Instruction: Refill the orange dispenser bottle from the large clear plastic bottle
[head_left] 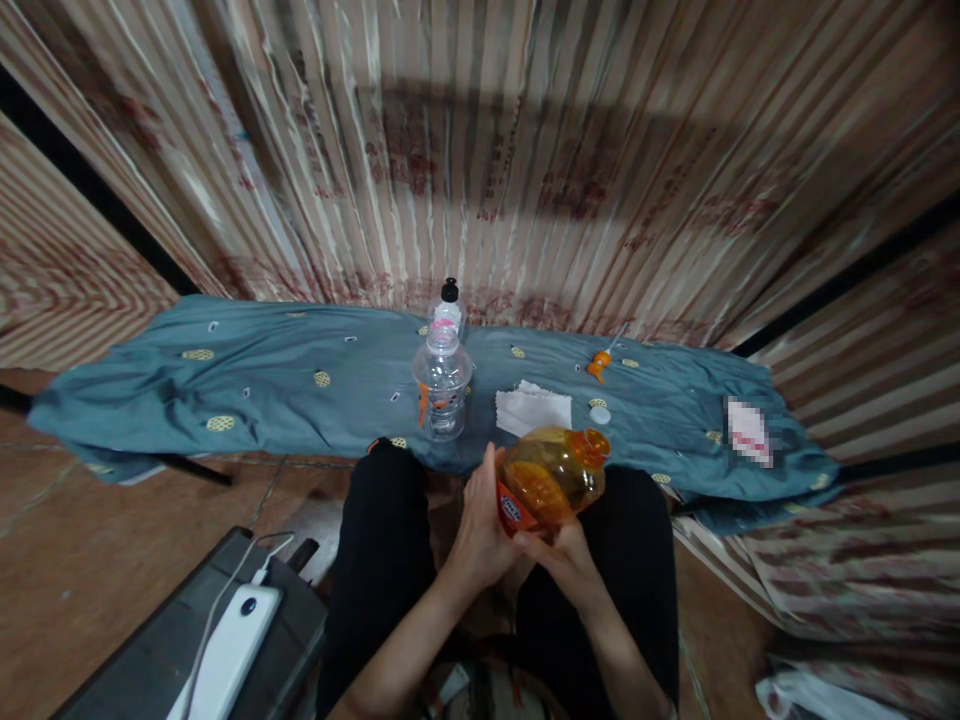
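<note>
Both my hands grip an amber plastic bottle (551, 480) with a red label, held tilted above my lap with its uncapped neck toward the right. My left hand (482, 515) wraps its base, and my right hand (562, 560) supports it from below. Just beyond lies a folded white cloth (534, 408) with a round white cap (599, 413) beside it. An orange pump head (600, 362) with a thin clear tube rests farther back. Left of the cloth stands a clear bottle (444, 390) with orange print; behind it is a bottle with a black top (450, 290).
A narrow table with a teal pineapple-print cover (285, 375) spans in front of my knees. A blurred-out white packet (748, 432) lies at its right end. At lower left, a white power bank (232, 650) with a cable sits on a dark surface. Striped curtains hang behind.
</note>
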